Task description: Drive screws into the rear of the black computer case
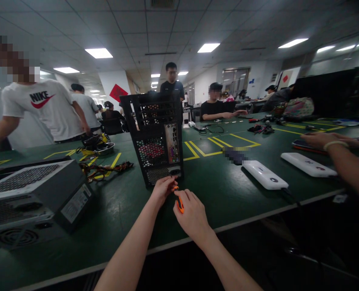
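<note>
A black computer tower case [159, 137] stands upright on the green table, its rear panel facing me with ports, vent holes and a power socket low down. My right hand [193, 212] is closed around an orange-and-black screwdriver [181, 205], whose front end points toward the bottom of the case. Beside that front end, my left hand [163, 190] has its fingers pinched together against the lower rear edge of the case. Whatever lies between the left fingertips is hidden, as is the screwdriver's tip.
Grey power supply units [46, 198] sit at left, near bundled cables [106, 169]. White power banks [266, 174] and a dark phone [235, 155] lie to the right. A neighbour's hand [322, 139] reaches in there. Yellow tape [203, 153] marks the green table [228, 206].
</note>
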A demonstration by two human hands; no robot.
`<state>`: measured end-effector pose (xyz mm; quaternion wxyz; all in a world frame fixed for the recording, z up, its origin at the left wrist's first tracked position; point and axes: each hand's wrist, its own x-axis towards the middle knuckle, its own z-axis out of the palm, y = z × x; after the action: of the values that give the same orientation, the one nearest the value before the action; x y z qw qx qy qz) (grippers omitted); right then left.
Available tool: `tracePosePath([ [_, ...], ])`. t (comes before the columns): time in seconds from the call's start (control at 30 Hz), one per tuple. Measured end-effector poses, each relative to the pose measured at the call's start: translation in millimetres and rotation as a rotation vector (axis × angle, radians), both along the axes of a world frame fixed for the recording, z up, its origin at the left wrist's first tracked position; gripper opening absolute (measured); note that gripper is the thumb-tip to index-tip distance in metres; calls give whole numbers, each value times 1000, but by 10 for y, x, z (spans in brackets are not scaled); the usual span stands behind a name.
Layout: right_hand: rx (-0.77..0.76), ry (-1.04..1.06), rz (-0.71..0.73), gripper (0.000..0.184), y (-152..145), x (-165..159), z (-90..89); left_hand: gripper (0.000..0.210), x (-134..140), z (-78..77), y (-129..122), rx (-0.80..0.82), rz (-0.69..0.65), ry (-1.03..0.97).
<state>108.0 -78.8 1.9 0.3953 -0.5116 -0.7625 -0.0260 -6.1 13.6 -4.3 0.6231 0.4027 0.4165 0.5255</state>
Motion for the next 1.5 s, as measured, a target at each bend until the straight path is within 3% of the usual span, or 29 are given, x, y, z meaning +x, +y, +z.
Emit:
tracePosePath([
  [0.3,-26,83,-10,20,-11,5,7,25,-5,-27,8,32,-28,36],
  [0.57,71,-10,-22,20,3,6,4,23,-3,4,8,-15,32,17],
  [0.83,-39,86,57,22,9,5,3,23,-18,-18,26,23,52,3],
  [1.27,52,-12,-64,23,17,6,-20,17,-16,-20,15,20,67,5],
  [1.5,85,6,-50,24,16,0,-12,17,-11,-21,8,14,45,28],
])
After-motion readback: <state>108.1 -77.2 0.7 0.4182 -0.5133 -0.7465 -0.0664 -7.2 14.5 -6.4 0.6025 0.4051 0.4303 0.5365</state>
